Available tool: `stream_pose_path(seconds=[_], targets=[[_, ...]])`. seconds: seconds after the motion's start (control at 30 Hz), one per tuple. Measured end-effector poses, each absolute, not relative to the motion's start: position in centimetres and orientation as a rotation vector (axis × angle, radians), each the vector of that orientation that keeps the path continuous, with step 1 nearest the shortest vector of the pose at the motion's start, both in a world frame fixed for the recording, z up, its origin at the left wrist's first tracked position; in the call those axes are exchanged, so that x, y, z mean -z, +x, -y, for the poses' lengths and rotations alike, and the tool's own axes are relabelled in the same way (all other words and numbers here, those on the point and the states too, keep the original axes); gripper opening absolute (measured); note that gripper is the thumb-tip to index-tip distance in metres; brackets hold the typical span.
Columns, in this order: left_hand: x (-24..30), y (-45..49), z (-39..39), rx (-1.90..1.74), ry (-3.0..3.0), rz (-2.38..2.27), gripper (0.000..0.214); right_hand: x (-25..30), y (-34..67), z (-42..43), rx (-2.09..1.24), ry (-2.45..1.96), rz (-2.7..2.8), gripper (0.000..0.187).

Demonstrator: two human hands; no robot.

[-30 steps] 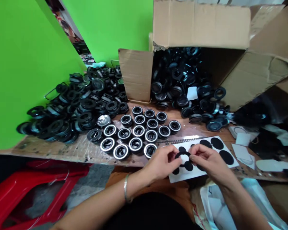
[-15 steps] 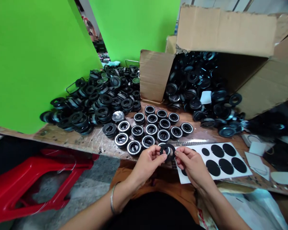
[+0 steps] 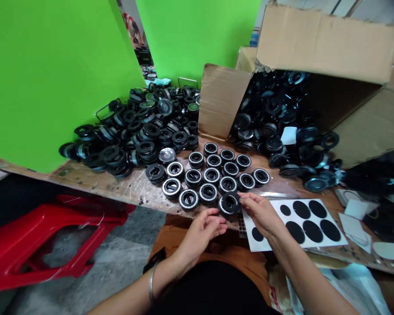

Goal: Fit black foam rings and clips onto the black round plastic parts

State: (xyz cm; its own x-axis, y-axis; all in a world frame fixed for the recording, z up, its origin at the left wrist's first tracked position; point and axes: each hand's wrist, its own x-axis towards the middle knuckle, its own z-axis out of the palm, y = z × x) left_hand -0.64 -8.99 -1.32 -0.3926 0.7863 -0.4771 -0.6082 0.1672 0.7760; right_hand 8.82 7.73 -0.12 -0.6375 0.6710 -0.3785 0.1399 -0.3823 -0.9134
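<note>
Pinched at its right edge between thumb and fingertips, one black ring (image 3: 235,204) is in the grasp of the right hand (image 3: 258,213), laid over a single white-ringed part (image 3: 221,209) whose rim peeks out at lower left. The left hand (image 3: 202,229) is released, fingers loosely curled near that part, by the front edge of the table (image 3: 139,189).

Counting that one, sixteen white-ringed parts stand grouped on the tabletop (fifteen with their pale rims fully in sight). One black-topped part (image 3: 155,173) sits at the group's left, and one silver disc (image 3: 167,155) just behind. On the one white sheet (image 3: 276,250), five large black discs and two small ones show; the right hand may hide more.

The pile of parts (image 3: 147,124) and those in the cardboard box (image 3: 225,100) are too jumbled to count. A strip of bare wood runs along the front edge, left of the group; a narrower band separates the group from the box. The sheet's near left corner seems to jut past the edge.
</note>
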Motion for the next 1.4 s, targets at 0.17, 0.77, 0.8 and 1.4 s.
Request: stream_pose_path(seconds=[0.17, 0.77, 0.8, 1.4], targets=[[1.1, -0.7, 8.1, -1.628, 0.042, -1.218, 0.029, 0.3, 9.9, -7.3, -2.020, -1.100, 1.546, 0.015], [1.2, -1.6, 7.4, -1.674, -0.038, -1.273, 0.025, -0.1, 10.3, -6.5, -2.227, -1.144, 1.387, 0.016], [1.2, -1.5, 7.4, -1.686, -0.041, -1.277, 0.024, 0.0, 10.1, -6.6, -2.230, -1.142, 1.380, 0.016], [1.3, -1.2, 7.0, -1.700, -0.057, -1.290, 0.022, 0.3, 8.9, -7.5, -2.221, -1.207, 1.424, 0.020]])
